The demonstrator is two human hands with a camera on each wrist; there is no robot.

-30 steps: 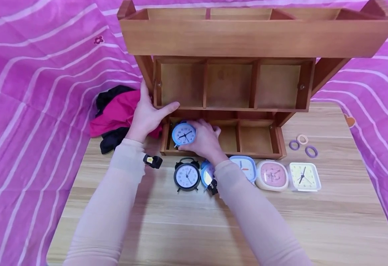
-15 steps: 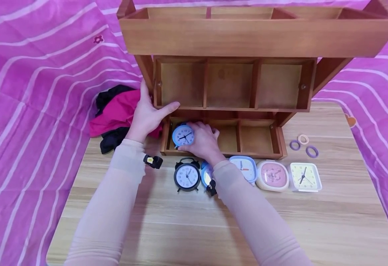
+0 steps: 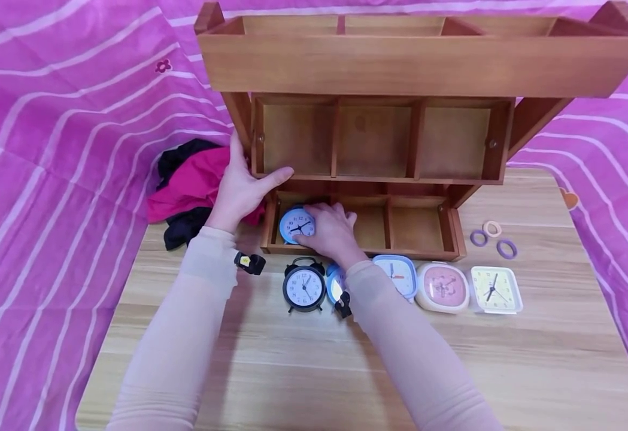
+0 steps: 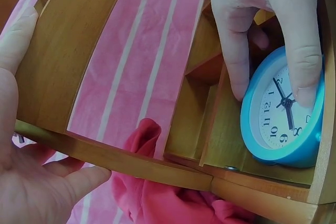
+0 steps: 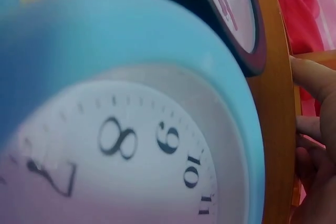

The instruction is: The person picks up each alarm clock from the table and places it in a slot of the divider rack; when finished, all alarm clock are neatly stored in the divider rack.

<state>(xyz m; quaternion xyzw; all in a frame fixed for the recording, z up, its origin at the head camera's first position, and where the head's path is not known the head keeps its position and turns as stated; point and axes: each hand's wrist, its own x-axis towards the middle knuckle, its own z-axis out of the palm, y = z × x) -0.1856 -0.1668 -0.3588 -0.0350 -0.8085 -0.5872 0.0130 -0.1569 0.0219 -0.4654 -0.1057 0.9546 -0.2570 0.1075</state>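
My right hand (image 3: 328, 230) holds a round blue alarm clock (image 3: 295, 224) inside the left compartment of the shelf's bottom tray. In the left wrist view its thumb lies over the white face of that clock (image 4: 283, 108), with another finger beside the rim. My left hand (image 3: 240, 188) grips the left side of the wooden shelf (image 3: 421, 66), thumb across the front of the middle tier. A second blue clock (image 3: 336, 282) stands partly hidden below my right wrist; its dial (image 5: 131, 150) fills the right wrist view. Left of it stands a black twin-bell alarm clock (image 3: 304, 288).
Further right, in a row, stand a blue square clock (image 3: 397, 274), a pink-faced clock (image 3: 443, 287) and a pale yellow square clock (image 3: 495, 289). Purple and beige rings (image 3: 491, 228) lie behind them. Pink and black cloth (image 3: 192, 185) is heaped left of the shelf.
The blue clock in my right hand has settled slightly lower in the compartment, its face tipped further back. My left hand keeps its hold on the shelf.
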